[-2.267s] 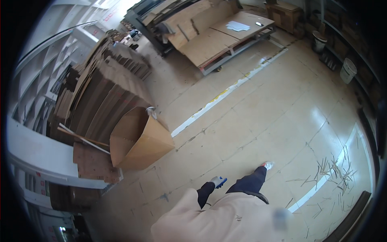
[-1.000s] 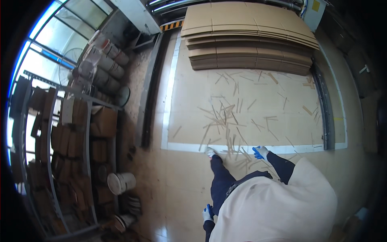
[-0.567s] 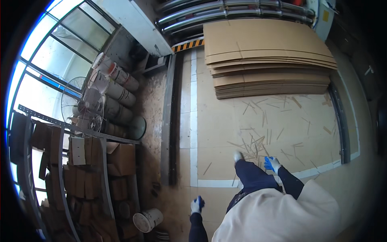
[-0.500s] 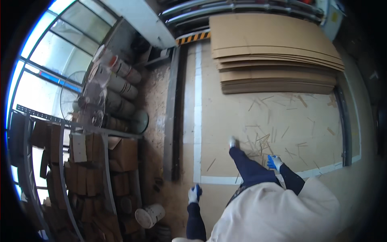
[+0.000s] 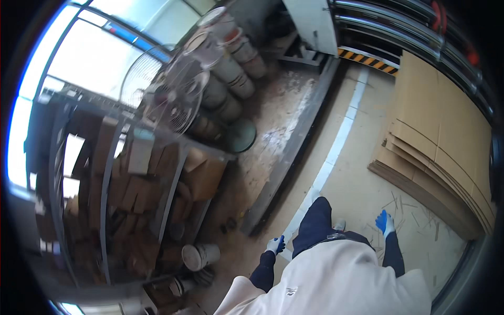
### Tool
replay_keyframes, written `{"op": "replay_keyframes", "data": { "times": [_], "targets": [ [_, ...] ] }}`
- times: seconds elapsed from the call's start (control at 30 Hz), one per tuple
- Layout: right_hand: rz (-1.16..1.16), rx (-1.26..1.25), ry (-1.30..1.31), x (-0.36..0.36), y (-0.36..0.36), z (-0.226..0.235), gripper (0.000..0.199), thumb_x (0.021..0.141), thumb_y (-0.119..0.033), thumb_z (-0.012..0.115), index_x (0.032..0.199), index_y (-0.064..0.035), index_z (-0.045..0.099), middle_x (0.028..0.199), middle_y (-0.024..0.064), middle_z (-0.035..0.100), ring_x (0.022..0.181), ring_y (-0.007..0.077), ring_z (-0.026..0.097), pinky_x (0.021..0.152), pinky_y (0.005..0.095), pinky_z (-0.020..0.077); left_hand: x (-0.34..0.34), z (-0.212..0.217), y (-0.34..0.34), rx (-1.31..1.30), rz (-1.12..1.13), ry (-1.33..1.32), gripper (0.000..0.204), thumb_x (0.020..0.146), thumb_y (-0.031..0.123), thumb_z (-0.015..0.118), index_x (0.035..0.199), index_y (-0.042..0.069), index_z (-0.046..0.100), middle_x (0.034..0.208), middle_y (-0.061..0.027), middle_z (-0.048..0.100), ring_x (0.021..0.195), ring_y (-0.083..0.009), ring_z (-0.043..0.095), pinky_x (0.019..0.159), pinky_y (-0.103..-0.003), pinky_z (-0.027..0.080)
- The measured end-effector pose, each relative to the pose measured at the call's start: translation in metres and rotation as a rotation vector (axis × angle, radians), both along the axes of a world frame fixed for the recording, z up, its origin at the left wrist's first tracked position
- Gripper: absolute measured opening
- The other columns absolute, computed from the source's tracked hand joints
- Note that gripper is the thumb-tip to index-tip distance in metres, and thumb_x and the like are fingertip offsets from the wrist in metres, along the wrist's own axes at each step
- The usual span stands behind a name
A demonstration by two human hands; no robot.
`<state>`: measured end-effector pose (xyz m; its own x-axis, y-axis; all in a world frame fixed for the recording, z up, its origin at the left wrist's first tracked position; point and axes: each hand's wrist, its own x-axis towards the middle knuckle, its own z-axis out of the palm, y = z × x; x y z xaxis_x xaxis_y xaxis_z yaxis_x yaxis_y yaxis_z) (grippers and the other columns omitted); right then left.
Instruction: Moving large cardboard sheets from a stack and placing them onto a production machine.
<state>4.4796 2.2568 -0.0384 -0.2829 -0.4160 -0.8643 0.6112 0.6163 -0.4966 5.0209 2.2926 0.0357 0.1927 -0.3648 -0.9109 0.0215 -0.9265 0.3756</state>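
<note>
My left hand (image 5: 275, 244), in a white and blue work glove, hangs at my left side over the floor near the white floor line (image 5: 328, 164). Its fingers are curled in, and nothing shows in them. My right hand (image 5: 385, 222), gloved the same way, is held out at my right side with its fingers stretched and apart, holding nothing. Beyond it, apart from the hand, lies a stack of flat brown cardboard sheets (image 5: 438, 123). Thin cardboard scraps (image 5: 403, 206) are scattered on the floor between my right hand and the stack.
At the left stands a metal rack (image 5: 173, 194) filled with brown cardboard pieces. A white bucket (image 5: 201, 256) is beside it. Several tubs (image 5: 231, 65) and a fan (image 5: 173, 100) are farther back. A grey floor rail (image 5: 294, 152) runs ahead; rollers (image 5: 391, 23) are at the far right.
My view has turned left, so the cardboard stack sits farther right and the rack comes more into view. I have stepped, and my right hand's fingers have stretched out.
</note>
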Motion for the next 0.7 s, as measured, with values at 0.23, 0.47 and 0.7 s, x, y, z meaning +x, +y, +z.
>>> {"op": "replay_keyframes", "data": {
  "times": [0.23, 0.47, 0.7],
  "targets": [
    [-0.147, -0.061, 0.061, -0.053, -0.198, -0.005, 0.023, 0.082, -0.041, 0.057, 0.076, -0.0197, 0.049, 0.064, -0.0017, 0.051, 0.055, 0.0153, 0.055, 0.054, 0.0303, 0.0473, -0.024, -0.072, -0.230, -0.211, -0.699, -0.334, 0.048, 0.080, 0.046, 0.057, 0.091, -0.001, 0.063, 0.079, -0.0118, 0.063, 0.073, -0.0237, 0.058, 0.067, -0.035, 0.046],
    [-0.591, 0.081, -0.009, -0.043, -0.244, 0.040, 0.061, 0.070, -0.061, 0.061, 0.101, -0.0112, 0.044, 0.091, 0.0090, 0.049, 0.077, 0.0251, 0.055, 0.066, 0.0394, 0.0486, -0.160, -0.062, -0.612, 0.012, -0.646, 0.084, 0.031, 0.081, 0.041, 0.059, 0.076, 0.010, 0.054, 0.061, -0.0059, 0.055, 0.051, -0.0232, 0.055, 0.045, -0.036, 0.044],
    [-0.851, 0.246, -0.011, -0.061, -0.306, -0.024, 0.071, 0.066, -0.071, 0.055, 0.100, -0.0100, 0.045, 0.088, 0.0080, 0.048, 0.083, 0.0245, 0.053, 0.073, 0.0442, 0.0447, -0.483, 0.003, -0.925, -0.445, -0.933, 0.344, 0.034, 0.085, 0.034, 0.056, 0.097, 0.002, 0.058, 0.074, -0.0087, 0.062, 0.059, -0.0203, 0.061, 0.049, -0.031, 0.048]
  ]
}}
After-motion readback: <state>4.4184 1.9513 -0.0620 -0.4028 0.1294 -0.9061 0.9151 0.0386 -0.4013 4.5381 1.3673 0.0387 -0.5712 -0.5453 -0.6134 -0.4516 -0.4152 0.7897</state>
